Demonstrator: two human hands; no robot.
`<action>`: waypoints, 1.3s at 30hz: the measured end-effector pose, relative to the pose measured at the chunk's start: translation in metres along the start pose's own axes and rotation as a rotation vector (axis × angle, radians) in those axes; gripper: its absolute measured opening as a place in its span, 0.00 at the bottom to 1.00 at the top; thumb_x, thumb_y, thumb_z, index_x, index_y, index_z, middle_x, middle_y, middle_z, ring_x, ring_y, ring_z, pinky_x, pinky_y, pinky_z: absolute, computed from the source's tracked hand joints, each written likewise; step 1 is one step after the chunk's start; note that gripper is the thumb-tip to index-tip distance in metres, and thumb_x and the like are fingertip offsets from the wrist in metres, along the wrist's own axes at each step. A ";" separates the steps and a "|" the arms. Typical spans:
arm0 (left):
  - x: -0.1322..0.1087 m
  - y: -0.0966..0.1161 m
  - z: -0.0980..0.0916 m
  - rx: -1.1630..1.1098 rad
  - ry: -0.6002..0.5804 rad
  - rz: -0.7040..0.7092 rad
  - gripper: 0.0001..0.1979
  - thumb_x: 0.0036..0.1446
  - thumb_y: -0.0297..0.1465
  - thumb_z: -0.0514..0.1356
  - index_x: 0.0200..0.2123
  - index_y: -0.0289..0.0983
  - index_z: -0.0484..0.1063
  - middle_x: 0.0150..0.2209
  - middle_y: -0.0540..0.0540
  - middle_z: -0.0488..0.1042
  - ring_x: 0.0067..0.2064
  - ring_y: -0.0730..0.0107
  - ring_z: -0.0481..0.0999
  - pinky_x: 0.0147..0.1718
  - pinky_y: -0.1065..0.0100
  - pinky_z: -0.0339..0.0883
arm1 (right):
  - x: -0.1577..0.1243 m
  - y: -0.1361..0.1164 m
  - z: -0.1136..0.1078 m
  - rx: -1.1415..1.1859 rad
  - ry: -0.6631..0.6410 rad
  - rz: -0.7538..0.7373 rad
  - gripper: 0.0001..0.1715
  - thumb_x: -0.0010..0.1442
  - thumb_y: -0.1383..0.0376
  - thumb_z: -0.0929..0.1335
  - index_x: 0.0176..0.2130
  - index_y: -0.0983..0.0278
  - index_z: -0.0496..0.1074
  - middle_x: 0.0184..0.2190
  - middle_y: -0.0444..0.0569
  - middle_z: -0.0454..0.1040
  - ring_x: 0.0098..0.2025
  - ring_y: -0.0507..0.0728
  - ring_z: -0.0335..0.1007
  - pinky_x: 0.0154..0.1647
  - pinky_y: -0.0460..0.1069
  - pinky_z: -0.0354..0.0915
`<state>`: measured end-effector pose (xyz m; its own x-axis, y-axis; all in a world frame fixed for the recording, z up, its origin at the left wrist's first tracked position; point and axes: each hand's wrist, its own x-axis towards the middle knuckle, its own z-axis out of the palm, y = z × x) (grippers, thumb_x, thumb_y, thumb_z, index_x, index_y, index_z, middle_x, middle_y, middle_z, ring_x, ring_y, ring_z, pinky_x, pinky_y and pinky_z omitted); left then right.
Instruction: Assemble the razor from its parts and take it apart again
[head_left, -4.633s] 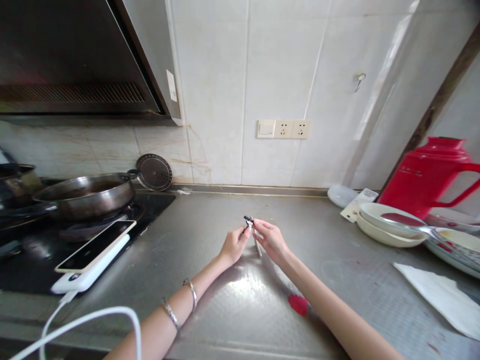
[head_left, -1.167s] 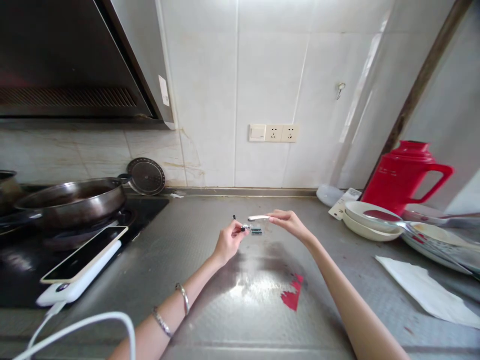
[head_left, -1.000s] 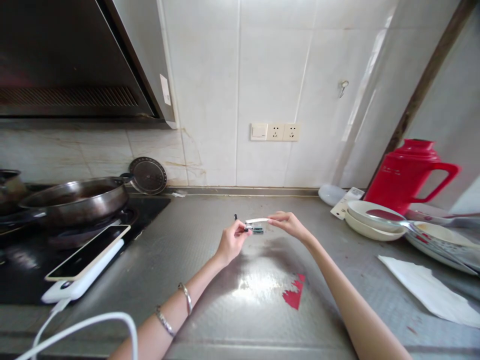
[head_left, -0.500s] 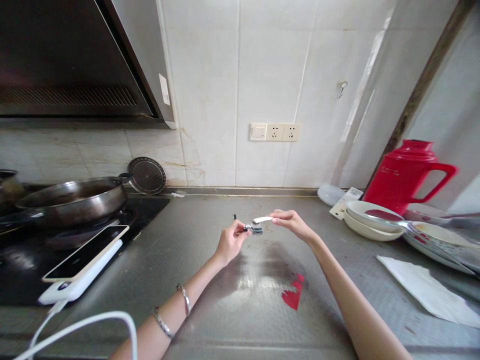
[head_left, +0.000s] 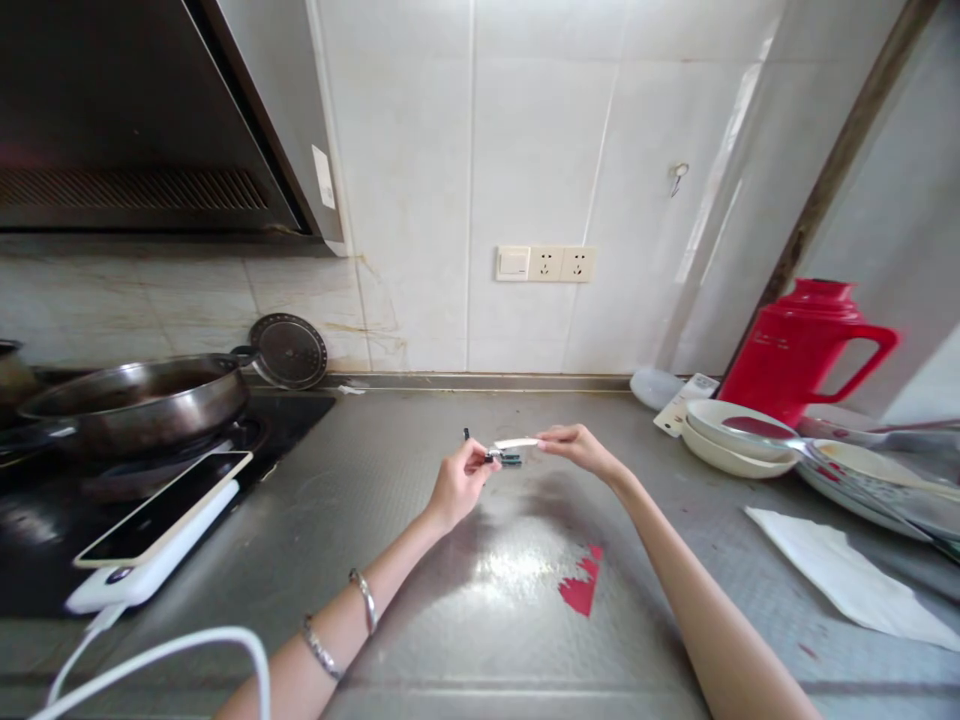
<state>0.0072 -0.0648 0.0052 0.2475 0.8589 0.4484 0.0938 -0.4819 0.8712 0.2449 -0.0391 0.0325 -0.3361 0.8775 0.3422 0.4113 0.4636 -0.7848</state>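
Note:
Over the middle of the steel countertop, my left hand pinches a small dark object with black and dull green parts. A black tip pokes up behind these fingers. The object is too small to tell its kind. My right hand grips one end of a slim white strip, thumb and fingers closed on it. The strip's far end lies right at the dark object, near my left fingertips; whether the two touch, I cannot tell. A torn red patch is on the counter below my hands.
To the left, a steel pan stands on the black stove, with a phone on a white power bank and its cable near me. On the right are stacked bowls, a red thermos and white paper.
My right hand has brought the white strip slightly left, closer to my left fingertips and the dark object. My left hand has kept its pinch. The whole view has shifted a little.

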 end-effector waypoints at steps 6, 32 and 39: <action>0.001 -0.003 -0.001 0.000 -0.006 0.002 0.09 0.51 0.35 0.60 0.29 0.37 0.64 0.29 0.48 0.76 0.32 0.69 0.76 0.32 0.72 0.66 | 0.001 -0.010 0.001 -0.018 -0.076 -0.072 0.23 0.51 0.50 0.67 0.36 0.65 0.78 0.32 0.50 0.75 0.35 0.56 0.66 0.37 0.49 0.61; 0.027 -0.028 -0.009 -0.005 0.010 -0.013 0.08 0.50 0.32 0.60 0.27 0.36 0.63 0.26 0.50 0.75 0.31 0.70 0.75 0.32 0.71 0.66 | 0.006 -0.001 0.005 -0.241 0.209 -0.031 0.22 0.54 0.50 0.65 0.38 0.62 0.78 0.33 0.50 0.78 0.34 0.58 0.70 0.35 0.49 0.62; 0.044 -0.037 -0.007 -0.009 -0.003 -0.005 0.09 0.48 0.33 0.61 0.27 0.36 0.64 0.26 0.49 0.75 0.31 0.69 0.76 0.32 0.70 0.66 | 0.008 0.001 0.006 -0.266 0.233 -0.053 0.23 0.55 0.49 0.64 0.38 0.61 0.78 0.30 0.49 0.77 0.32 0.56 0.69 0.34 0.48 0.62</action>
<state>0.0077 -0.0078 -0.0057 0.2500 0.8609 0.4431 0.0868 -0.4757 0.8753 0.2375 -0.0324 0.0309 -0.1730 0.8414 0.5119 0.6151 0.4982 -0.6111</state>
